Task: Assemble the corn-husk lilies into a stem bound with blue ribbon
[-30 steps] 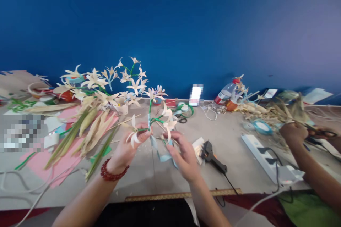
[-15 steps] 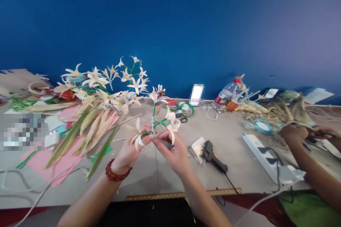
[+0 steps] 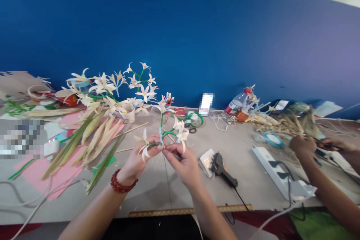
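Between my two hands stands a handmade flower stem [image 3: 161, 125], wrapped in green and pale blue, with several cream petalled blossoms on side branches. My left hand [image 3: 149, 154], above a red bead bracelet [image 3: 123, 182], pinches the stem near its lower end; one white blossom [image 3: 145, 149] lies over its fingers. Close beside it, my right hand [image 3: 182, 161] is closed with thumb and fingertips at the stem's bottom. A blossom [image 3: 182, 137] hangs just above the right fingers. The very end of the stem is hidden by my fingertips.
A black glue gun [image 3: 223, 168] rests right of my hands, near a white power strip [image 3: 277, 172]. Corn husks [image 3: 97, 146] lie on pink paper [image 3: 33, 180] at left, before finished flowers [image 3: 102, 82]. At far right, a co-worker's hands [image 3: 303, 146] hold a dark-handled tool.
The view has tilted and shifted slightly. My hands keep their pinch on the stem, which has barely moved. The co-worker's hands have shifted a little.
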`<action>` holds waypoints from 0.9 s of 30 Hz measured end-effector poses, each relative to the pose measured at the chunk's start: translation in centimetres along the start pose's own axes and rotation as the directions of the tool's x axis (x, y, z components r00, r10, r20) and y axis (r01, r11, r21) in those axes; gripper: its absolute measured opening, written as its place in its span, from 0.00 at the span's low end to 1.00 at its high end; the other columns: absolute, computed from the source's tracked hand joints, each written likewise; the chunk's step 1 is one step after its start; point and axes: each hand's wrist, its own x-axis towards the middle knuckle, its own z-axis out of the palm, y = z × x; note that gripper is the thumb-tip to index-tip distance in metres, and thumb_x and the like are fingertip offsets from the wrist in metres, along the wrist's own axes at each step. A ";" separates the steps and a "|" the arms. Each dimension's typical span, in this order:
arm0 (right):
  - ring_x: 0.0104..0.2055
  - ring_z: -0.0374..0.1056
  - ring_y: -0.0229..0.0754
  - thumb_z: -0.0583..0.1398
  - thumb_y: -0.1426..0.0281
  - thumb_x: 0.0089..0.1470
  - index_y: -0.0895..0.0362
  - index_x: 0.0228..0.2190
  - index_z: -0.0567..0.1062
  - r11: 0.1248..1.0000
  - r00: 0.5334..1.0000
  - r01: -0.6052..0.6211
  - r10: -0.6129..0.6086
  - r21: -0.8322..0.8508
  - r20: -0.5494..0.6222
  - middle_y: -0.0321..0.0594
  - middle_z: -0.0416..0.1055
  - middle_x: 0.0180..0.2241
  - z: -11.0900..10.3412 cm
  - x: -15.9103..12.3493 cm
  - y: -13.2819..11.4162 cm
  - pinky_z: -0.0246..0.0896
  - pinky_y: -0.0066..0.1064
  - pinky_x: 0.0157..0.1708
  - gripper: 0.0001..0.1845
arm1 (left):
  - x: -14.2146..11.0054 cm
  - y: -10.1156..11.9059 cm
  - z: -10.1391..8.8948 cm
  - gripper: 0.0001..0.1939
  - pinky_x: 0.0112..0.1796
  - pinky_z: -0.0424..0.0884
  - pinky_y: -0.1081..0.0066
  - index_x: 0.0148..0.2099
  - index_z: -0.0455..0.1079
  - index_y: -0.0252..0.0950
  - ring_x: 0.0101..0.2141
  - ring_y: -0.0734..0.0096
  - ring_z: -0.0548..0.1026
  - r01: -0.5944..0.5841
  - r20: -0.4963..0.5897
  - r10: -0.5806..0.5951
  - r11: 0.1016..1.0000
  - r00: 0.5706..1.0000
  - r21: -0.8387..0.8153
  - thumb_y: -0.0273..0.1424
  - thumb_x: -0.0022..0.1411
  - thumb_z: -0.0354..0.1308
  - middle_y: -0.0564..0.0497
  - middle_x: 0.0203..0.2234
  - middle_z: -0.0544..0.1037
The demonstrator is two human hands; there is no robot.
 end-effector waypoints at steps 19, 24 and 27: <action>0.27 0.66 0.38 0.61 0.67 0.56 0.57 0.29 0.77 0.999 1.000 0.006 -0.007 -0.044 -0.016 0.35 0.72 0.24 0.6 -0.6 1.2 0.60 0.27 0.31 0.08 | 0.5 -1.9 -0.6 0.07 0.50 0.65 0.64 0.36 0.78 0.36 0.46 0.58 0.73 0.052 -0.013 -0.052 0.998 0.999 -0.037 0.34 0.57 0.64 0.46 0.37 0.78; 0.27 0.67 0.39 0.60 0.68 0.55 0.56 0.27 0.75 0.999 0.998 0.014 -0.016 -0.038 -0.053 0.36 0.72 0.24 0.6 -0.8 1.1 0.62 0.28 0.32 0.07 | 0.5 -2.4 -0.4 0.08 0.49 0.66 0.64 0.36 0.78 0.36 0.43 0.59 0.74 0.076 -0.007 -0.076 0.995 0.997 -0.069 0.35 0.57 0.64 0.47 0.35 0.79; 0.28 0.67 0.39 0.60 0.68 0.55 0.56 0.29 0.76 1.000 0.999 0.008 -0.008 0.004 -0.051 0.35 0.72 0.25 0.6 -0.8 1.3 0.62 0.28 0.32 0.06 | 0.5 -2.6 -0.3 0.08 0.50 0.65 0.64 0.35 0.78 0.36 0.43 0.60 0.74 0.071 0.007 -0.071 0.995 0.997 -0.067 0.35 0.57 0.64 0.46 0.36 0.79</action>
